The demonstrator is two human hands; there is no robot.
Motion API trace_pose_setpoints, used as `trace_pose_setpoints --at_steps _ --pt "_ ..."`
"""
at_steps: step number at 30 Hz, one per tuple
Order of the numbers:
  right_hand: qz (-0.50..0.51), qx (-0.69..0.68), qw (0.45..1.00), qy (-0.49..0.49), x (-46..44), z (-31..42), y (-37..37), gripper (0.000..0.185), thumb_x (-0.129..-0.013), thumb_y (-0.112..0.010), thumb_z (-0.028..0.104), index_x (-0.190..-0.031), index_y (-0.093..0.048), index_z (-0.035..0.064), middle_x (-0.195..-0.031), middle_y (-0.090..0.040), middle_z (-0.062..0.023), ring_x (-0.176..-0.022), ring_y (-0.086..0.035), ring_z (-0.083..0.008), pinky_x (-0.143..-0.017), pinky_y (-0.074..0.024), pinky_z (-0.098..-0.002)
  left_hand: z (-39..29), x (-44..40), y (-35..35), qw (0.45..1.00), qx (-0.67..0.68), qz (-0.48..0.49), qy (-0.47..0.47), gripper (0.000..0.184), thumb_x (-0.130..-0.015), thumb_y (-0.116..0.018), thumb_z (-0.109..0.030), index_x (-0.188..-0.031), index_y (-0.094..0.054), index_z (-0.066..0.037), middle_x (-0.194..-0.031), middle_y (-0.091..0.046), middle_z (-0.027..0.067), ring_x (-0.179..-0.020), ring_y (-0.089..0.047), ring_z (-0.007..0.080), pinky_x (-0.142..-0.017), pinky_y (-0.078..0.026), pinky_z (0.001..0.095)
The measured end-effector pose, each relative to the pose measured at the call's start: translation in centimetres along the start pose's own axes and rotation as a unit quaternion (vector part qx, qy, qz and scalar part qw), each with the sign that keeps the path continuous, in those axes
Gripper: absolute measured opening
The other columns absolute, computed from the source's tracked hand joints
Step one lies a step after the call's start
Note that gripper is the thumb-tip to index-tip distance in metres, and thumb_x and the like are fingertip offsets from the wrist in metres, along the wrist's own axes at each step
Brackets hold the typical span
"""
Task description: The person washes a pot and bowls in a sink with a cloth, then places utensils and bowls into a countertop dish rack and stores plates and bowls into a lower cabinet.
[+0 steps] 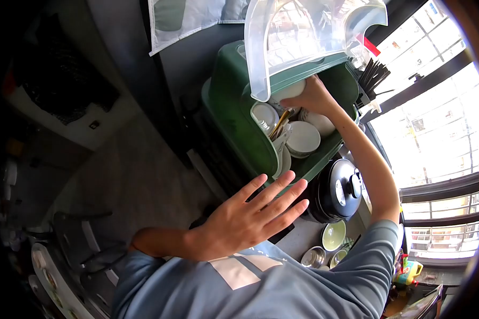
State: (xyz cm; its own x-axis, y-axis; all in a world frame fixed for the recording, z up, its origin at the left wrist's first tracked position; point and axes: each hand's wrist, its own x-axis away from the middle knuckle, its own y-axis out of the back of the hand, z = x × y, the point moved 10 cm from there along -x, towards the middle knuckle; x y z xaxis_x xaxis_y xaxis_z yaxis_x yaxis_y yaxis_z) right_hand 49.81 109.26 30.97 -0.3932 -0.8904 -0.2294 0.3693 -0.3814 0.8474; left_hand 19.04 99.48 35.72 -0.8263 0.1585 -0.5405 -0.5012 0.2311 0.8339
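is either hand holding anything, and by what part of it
The left hand holds nothing. The right hand is at a white dish in the green box, but whether it grips it, and by which part, cannot be told.

Bowls (304, 137) in dish box (230, 106), pot (329, 198) just beside it, window (436, 127) at right

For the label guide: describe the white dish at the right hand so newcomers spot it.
Find the big green box with the clear lid. Inside, find the right hand. The white dish is the only one its thumb overlaps.
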Motion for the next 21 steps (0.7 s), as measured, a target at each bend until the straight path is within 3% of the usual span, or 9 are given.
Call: trace_pose_setpoints --at_steps 2,6,9,13,14,16,17,19,21 --pt "0.016 -0.031 0.999 0.003 -0.4 -0.1 -0.9 0.074 -0.057 -0.087 0.023 -0.121 -0.057 0.0002 -0.117 -0.060 -0.0146 -0.110 -0.056 -0.0262 -0.099 -0.0417 -0.0347 0.2 0.3 0.0 1.000 0.011 -0.002 -0.001 0.039 -0.091 -0.054 -0.026 -0.129 -0.052 -0.015 -0.142 -0.047 0.0084 -0.133 -0.043 0.0266 -0.111 -0.030 0.0424" --pt "0.066 -0.014 0.998 -0.010 -1.2 -1.6 -2.9 0.094 -0.052 -0.088 0.035 -0.129 -0.049 -0.0022 -0.128 -0.051 -0.0247 -0.122 -0.049 -0.0344 -0.104 -0.0397 -0.0381 0.7 0.7 0.0 1.000 0.018 -0.013 -0.006 0.040 -0.091 -0.055 -0.028 -0.129 -0.053 -0.016 -0.142 -0.048 0.0085 -0.133 -0.044 0.0266 -0.111 -0.031 0.0418" --pt "0.078 -0.028 0.996 -0.026 -1.6 -3.9 -4.1 0.096 -0.053 -0.089 0.037 -0.129 -0.047 -0.0045 -0.128 -0.052 -0.0248 -0.121 -0.051 -0.0343 -0.104 -0.0399 -0.0382 0.8 1.0 0.0 1.000 0.020 -0.012 -0.012 0.041 -0.091 -0.056 -0.030 -0.129 -0.053 -0.016 -0.142 -0.048 0.0087 -0.133 -0.044 0.0266 -0.111 -0.031 0.0415" --pt "0.054 -0.004 0.998 0.036 -1.7 -4.5 -4.5 0.105 -0.057 -0.087 0.043 -0.136 -0.037 -0.0025 -0.125 -0.055 -0.0236 -0.118 -0.053 -0.0347 -0.101 -0.0425 -0.0395 0.8 1.4 -0.2 0.999 0.023 0.019 -0.036 0.045 -0.092 -0.055 -0.034 -0.131 -0.051 -0.014 -0.141 -0.048 0.0100 -0.133 -0.044 0.0274 -0.111 -0.031 0.0420" --pt "0.093 -0.010 0.996 -0.003 -1.8 -5.3 -5.3 0.107 -0.057 -0.086 0.045 -0.138 -0.034 -0.0019 -0.126 -0.054 -0.0240 -0.118 -0.053 -0.0352 -0.100 -0.0428 -0.0409 0.7 1.4 -0.4 0.997 0.048 0.041 -0.041 0.048 -0.090 -0.060 -0.033 -0.133 -0.050 -0.013 -0.141 -0.048 0.0130 -0.133 -0.043 0.0308 -0.110 -0.031 0.0434" --pt "0.088 0.120 0.984 -0.098 -0.7 -3.8 -4.1 0.117 -0.054 -0.087 0.052 -0.142 -0.029 0.0022 -0.131 -0.051 -0.0248 -0.117 -0.054 -0.0370 -0.095 -0.0467 -0.0415 0.5 1.5 -0.6 0.994 0.098 0.033 -0.038 0.051 -0.087 -0.064 -0.031 -0.133 -0.050 -0.012 -0.141 -0.047 0.0152 -0.133 -0.042 0.0339 -0.108 -0.033 0.0450" --pt "-0.006 0.161 0.986 -0.053 -1.3 -2.9 -3.1 0.091 -0.070 -0.076 0.046 -0.138 -0.037 -0.0007 -0.130 -0.052 -0.0240 -0.121 -0.050 -0.0360 -0.098 -0.0434 -0.0434 0.3 1.5 -0.5 0.991 0.122 0.029 -0.036 0.052 -0.086 -0.066 -0.031 -0.133 -0.050 -0.012 -0.141 -0.047 0.0163 -0.133 -0.042 0.0355 -0.108 -0.033 0.0458" --pt "-0.021 0.186 0.982 -0.022 1.9 1.5 1.4 0.080 -0.084 -0.064 0.047 -0.137 -0.037 -0.0061 -0.134 -0.046 -0.0266 -0.130 -0.040 -0.0360 -0.106 -0.0352 -0.0451 -0.8 1.7 -1.0 0.987 0.140 0.059 -0.057 0.057 -0.081 -0.071 -0.027 -0.132 -0.050 -0.010 -0.142 -0.044 0.0194 -0.133 -0.039 0.0397 -0.104 -0.037 0.0481" --pt "-0.042 0.162 0.985 0.044 6.7 4.1 5.4 0.071 -0.087 -0.061 0.045 -0.135 -0.043 -0.0036 -0.131 -0.050 -0.0244 -0.128 -0.044 -0.0351 -0.105 -0.0368 -0.0448 -2.3 1.7 -1.8 0.981 0.163 0.062 -0.088 0.059 -0.078 -0.074 -0.026 -0.131 -0.051 -0.009 -0.142 -0.045 0.0196 -0.133 -0.040 0.0398 -0.105 -0.036 0.0475"
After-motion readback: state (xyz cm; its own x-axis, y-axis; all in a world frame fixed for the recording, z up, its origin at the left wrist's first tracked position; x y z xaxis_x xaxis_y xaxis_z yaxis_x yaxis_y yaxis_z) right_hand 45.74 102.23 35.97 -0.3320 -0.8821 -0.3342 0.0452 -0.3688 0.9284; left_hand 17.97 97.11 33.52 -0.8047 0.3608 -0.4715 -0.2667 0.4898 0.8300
